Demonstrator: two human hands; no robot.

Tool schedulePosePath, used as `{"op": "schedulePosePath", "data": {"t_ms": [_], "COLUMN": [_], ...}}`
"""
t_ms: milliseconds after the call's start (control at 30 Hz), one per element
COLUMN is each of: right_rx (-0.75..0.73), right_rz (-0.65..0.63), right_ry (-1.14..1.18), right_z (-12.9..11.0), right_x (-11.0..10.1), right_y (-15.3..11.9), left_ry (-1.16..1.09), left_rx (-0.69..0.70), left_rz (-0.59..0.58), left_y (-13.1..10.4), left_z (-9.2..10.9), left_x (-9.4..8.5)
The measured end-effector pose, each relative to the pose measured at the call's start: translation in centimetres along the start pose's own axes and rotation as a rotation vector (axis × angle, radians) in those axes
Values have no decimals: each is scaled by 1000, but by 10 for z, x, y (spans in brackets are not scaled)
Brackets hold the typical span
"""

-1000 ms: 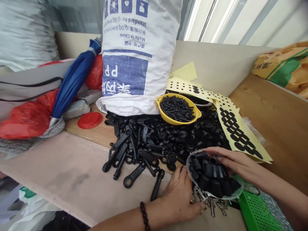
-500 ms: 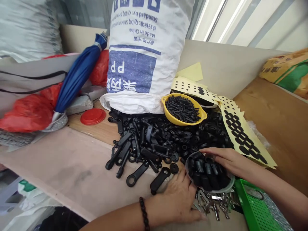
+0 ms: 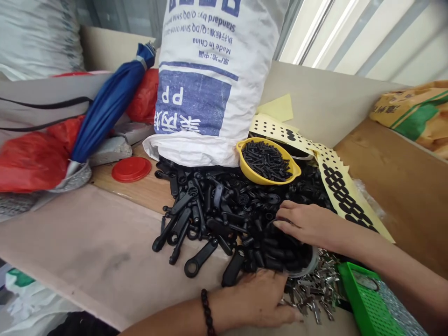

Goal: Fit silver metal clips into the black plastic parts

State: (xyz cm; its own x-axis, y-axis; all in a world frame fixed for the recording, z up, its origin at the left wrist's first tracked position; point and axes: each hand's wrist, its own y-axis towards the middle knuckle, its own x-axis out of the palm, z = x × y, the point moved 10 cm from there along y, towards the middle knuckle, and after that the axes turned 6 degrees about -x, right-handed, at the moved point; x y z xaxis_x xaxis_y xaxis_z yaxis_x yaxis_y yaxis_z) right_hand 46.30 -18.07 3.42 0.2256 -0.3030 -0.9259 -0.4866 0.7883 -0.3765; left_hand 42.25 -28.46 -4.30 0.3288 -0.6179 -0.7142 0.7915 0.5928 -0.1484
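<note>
My right hand (image 3: 297, 223) reaches across the far side of a clear plastic bowl (image 3: 310, 266), its fingers curled at the rim. The bowl is tilted to the left, and short black plastic sleeves (image 3: 275, 249) spill from it onto the work surface. My left hand (image 3: 261, 298), with a dark beaded bracelet at the wrist, lies low at the bowl's near left side. Its thumb points right and its fingers are stretched out; the fingertips are partly hidden by the sleeves. Black crank-like arms (image 3: 201, 256) are heaped to the left of both hands.
A yellow basin (image 3: 269, 175) of black screw-like pieces stands behind. Small metal clips (image 3: 317, 291) lie beside a green basket (image 3: 367, 301). A large white sack (image 3: 210, 102), yellow sticker sheets (image 3: 345, 196), a red lid (image 3: 131, 169) and a blue umbrella (image 3: 108, 102) are around.
The bowl has been tipped to the left and sleeves have slid out beside the black arms. My right hand moved left with its rim; my left hand shifted slightly down.
</note>
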Motion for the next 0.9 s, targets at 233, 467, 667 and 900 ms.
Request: {"op": "schedulePosePath", "data": {"t_ms": [233,467,667,900], "right_rx": [-174,-242,-83,100], "right_rz": [141,400,209,239], "right_ry": [358,-143,-293,-186], "right_z": [10,-20,-33,-3], "right_x": [9,-8,-25,-42], "right_y": [-40,-31,9,19], "left_ry": [-145,6,58,-46], "left_rx": [7,-111,-123,-11], "left_rz": [2,-31,15,55], "left_y": [2,6,10,19], "left_z": [-7,-11,-10,-11], "left_x": [-6,7,10,4]}}
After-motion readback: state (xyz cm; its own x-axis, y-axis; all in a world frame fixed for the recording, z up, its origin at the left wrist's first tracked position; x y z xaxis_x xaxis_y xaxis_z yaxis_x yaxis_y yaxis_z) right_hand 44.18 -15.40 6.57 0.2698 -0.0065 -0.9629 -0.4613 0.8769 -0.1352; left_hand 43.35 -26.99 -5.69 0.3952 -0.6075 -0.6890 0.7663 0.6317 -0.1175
